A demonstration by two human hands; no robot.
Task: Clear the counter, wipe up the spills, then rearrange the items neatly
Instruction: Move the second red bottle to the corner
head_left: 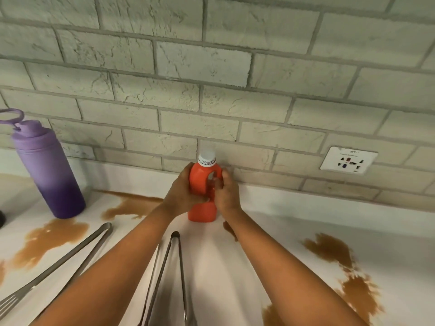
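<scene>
Wall: pale grey brick-pattern tiling is seen behind everything, with a white socket plate [348, 160] set low, to the right of the fingers.
Desk: a white desk [306, 215] is shown, marked by brown spills [341, 262] on both sides of the arms.
Orange bottle: an orange bottle [203, 191] with a white cap and a handle loop is stood upright near the wall, at the centre.
Left hand: the left hand [180, 194] is wrapped round the bottle's left side, its fingers [200, 198] curled across the front.
Right hand: the right hand [226, 192] is closed on the handle side, fingers grasping it.
Purple flask: a purple flask [48, 170] is stood upright well to the left of the fingers.
Tongs: two metal tongs [175, 267] are laid nearer than the fingers, one between the forearms, one to the left.
</scene>
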